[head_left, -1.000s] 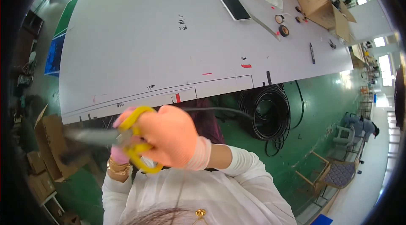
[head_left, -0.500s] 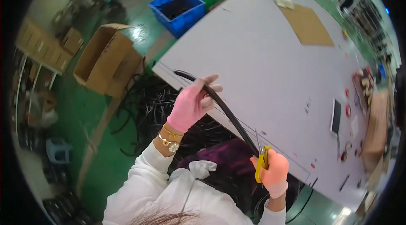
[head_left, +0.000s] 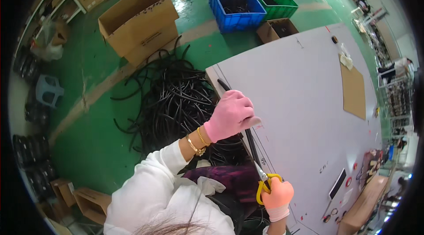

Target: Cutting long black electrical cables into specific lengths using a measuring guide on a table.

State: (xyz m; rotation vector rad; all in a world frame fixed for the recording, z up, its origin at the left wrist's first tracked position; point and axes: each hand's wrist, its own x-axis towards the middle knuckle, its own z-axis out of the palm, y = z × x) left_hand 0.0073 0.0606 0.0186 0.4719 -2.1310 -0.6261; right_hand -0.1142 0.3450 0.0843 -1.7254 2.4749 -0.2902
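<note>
One black cable [head_left: 252, 145] lies along the left edge of the table [head_left: 304, 98], long axis running far left to near right. The pink-gloved left hand [head_left: 231, 115] is closed around its middle. The orange-gloved right hand [head_left: 279, 192], nearer the cable's near end, grips metal-bladed yellow-handled scissors [head_left: 265, 177]; blade contact cannot be determined. Cable smooth, rounded; tabletop pale, flat. Left: tangled heap of black lengths [head_left: 176, 91].
</note>
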